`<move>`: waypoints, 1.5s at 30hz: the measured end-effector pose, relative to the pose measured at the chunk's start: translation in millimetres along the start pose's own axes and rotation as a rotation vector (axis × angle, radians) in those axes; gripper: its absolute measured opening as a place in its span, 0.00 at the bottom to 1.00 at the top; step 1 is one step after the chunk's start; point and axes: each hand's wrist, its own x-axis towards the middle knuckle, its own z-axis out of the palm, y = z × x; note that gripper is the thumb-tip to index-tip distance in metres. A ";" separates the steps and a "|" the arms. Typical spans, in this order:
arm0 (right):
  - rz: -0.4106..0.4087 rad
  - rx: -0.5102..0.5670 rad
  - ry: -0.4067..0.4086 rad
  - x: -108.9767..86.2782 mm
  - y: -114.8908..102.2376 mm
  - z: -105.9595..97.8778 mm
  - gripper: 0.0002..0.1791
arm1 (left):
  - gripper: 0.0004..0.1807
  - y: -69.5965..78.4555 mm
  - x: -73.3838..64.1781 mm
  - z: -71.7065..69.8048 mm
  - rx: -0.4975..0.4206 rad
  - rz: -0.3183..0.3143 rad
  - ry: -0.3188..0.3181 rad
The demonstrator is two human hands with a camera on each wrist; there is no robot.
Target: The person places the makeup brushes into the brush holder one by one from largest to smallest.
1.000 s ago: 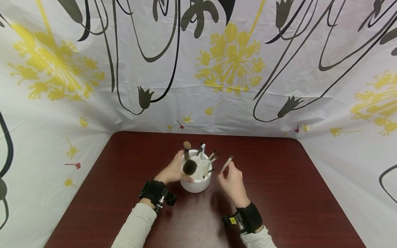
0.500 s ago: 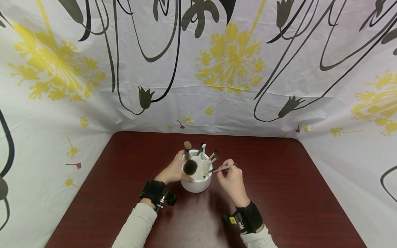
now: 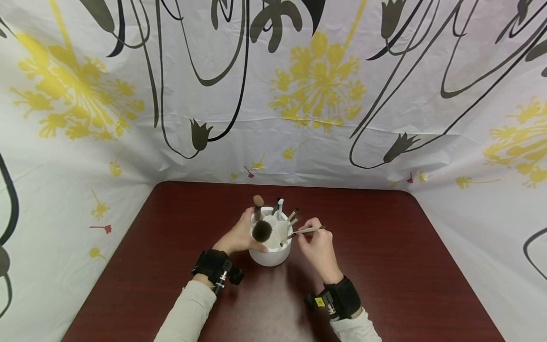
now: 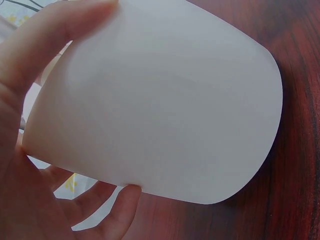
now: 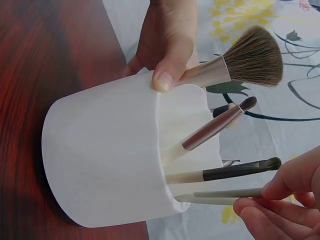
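Observation:
A white makeup brush holder (image 3: pixel 269 258) with several compartments stands upright on the table. My left hand (image 3: pixel 240 235) grips it from the left side; in the left wrist view, thumb and fingers wrap its smooth wall (image 4: pixel 165 110). Just right of the rim, my right hand (image 3: pixel 319 249) pinches a thin makeup brush (image 3: pixel 311 229), nearly level, bristles pointing right. The right wrist view has the pale handle (image 5: pixel 227 193) with its end at the holder's opening; whether it touches is unclear. A big fluffy brush (image 5: pixel 255 57) leans out near my left thumb.
Several other brushes stand in the holder, among them a brown-headed brush (image 3: pixel 258 201) at the back left and a dark-ferruled brush (image 5: pixel 235 170) near the right fingers. The dark red wooden table (image 3: pixel 384 247) ends at a patterned cloth (image 3: pixel 273 156) behind.
The brush in my right hand has swung from steeply upright to nearly level, its handle now towards the holder. The right hand has shifted slightly left. My left hand and the holder stay put.

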 end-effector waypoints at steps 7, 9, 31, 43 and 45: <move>0.007 0.036 -0.004 2.2 1.1 4.8 0.11 | 0.65 -0.9 1.1 1.8 0.004 0.012 0.002; 0.014 0.036 -0.008 2.1 2.0 6.3 0.11 | 0.65 -1.1 1.0 2.0 0.004 0.016 0.004; 0.084 -0.031 -0.066 -1.6 9.6 14.9 0.10 | 0.65 1.1 -1.9 3.0 0.002 -0.002 0.002; 0.078 -0.058 -0.068 -2.8 14.8 15.5 0.09 | 0.66 -0.1 0.5 1.3 0.013 -0.019 0.005; 0.071 -0.054 -0.055 -4.1 16.3 13.9 0.08 | 0.66 -0.7 0.7 1.2 0.019 -0.021 0.004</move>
